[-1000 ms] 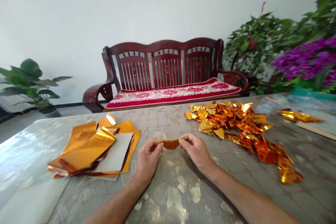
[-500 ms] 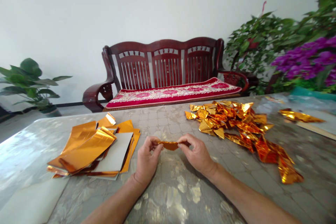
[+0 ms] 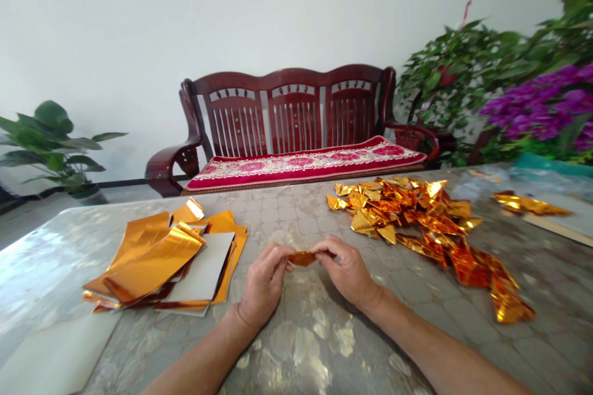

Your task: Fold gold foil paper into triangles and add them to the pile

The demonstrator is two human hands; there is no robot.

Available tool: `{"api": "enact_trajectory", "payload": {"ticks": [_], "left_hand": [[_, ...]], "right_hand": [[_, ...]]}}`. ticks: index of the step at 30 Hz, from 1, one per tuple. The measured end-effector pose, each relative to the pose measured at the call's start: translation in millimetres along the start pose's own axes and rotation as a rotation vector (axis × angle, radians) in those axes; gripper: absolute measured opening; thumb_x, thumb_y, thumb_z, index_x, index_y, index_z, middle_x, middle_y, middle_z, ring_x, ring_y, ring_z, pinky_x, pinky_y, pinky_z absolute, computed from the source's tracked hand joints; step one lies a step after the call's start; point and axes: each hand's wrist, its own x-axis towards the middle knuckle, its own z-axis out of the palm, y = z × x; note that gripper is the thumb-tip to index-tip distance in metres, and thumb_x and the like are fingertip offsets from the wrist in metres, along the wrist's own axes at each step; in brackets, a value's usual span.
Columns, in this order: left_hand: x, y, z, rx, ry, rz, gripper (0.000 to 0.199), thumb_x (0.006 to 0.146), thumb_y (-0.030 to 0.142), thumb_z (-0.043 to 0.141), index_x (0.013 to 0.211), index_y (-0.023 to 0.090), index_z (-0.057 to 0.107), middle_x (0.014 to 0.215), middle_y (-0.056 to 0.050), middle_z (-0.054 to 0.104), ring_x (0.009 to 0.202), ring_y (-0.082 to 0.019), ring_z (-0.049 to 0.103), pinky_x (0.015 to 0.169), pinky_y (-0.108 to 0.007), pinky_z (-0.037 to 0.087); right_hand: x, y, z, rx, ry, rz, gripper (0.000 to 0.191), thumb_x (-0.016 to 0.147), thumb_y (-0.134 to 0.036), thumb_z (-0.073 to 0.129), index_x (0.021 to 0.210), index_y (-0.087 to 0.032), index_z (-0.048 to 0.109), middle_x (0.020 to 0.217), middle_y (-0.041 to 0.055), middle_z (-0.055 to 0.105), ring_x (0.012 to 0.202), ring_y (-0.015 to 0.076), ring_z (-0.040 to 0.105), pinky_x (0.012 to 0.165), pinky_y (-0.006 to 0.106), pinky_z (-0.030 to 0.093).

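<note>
Viewing from the head camera, we note the left hand (image 3: pixel 265 281) and right hand (image 3: pixel 348 271) each pinching an end of the foil (image 3: pixel 302 258), over the table (image 3: pixel 290 352), between sheets (image 3: pixel 151 262) and heap (image 3: pixel 414 216). Left fingers have shifted inward, hiding more foil; we judge the piece is still being worked.

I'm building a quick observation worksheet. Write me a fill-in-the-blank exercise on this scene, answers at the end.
1. The left hand and the ____ hand hold the folded foil piece.
2. The sheet stack lies nearer the ____ hand.
3. The foil heap lies to the ____ of the sheet stack.
4. The flowers are coloured ____.

Missing words: right; left; right; purple.
</note>
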Motion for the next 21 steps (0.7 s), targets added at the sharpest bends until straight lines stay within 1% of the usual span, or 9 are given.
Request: {"api": "enact_trajectory", "payload": {"ticks": [5, 11, 16, 21], "left_hand": [[2.4, 4.7, -2.8, 0.099, -0.025, 0.015, 0.019, 0.099, 0.015, 0.045, 0.102, 0.022, 0.062, 0.084, 0.0, 0.061, 0.078, -0.011, 0.061, 0.073, -0.022, 0.047], [3.1, 1.5, -4.4, 0.286, -0.029, 0.019, 0.016, 0.097, 0.016, 0.048, 0.101, 0.023, 0.062, 0.09, -0.001, 0.066, 0.088, -0.016, 0.061, 0.08, -0.025, 0.045], [3.4, -1.2, -2.3, 0.168, -0.055, -0.012, 0.016, 0.098, 0.015, 0.046, 0.102, 0.022, 0.06, 0.091, -0.001, 0.065, 0.087, -0.013, 0.062, 0.079, -0.023, 0.047], [3.4, -0.1, -2.6, 0.151, -0.07, -0.014, 0.017, 0.097, 0.013, 0.045, 0.096, 0.022, 0.06, 0.091, -0.001, 0.064, 0.087, -0.013, 0.061, 0.08, -0.023, 0.046]], "right_hand": [[-0.3, 1.2, 0.8, 0.013, 0.003, 0.057, 0.018, 0.083, -0.009, 0.055, 0.084, -0.022, 0.068, 0.08, -0.001, 0.066, 0.077, 0.0148, 0.062, 0.072, 0.025, 0.045], [-1.4, 1.7, 1.0, -0.014, -0.037, 0.078, 0.016, 0.084, -0.011, 0.056, 0.086, -0.022, 0.068, 0.082, -0.0008, 0.068, 0.079, 0.0152, 0.063, 0.074, 0.025, 0.045], [-1.5, 3.8, 1.1, -0.033, -0.058, 0.098, 0.017, 0.084, -0.011, 0.056, 0.086, -0.023, 0.067, 0.083, -0.0013, 0.069, 0.08, 0.0152, 0.063, 0.075, 0.025, 0.045], [-1.6, 4.9, 0.4, -0.039, -0.053, 0.074, 0.018, 0.084, -0.009, 0.057, 0.086, -0.023, 0.068, 0.084, -0.0011, 0.068, 0.082, 0.0152, 0.063, 0.075, 0.025, 0.045]]}}
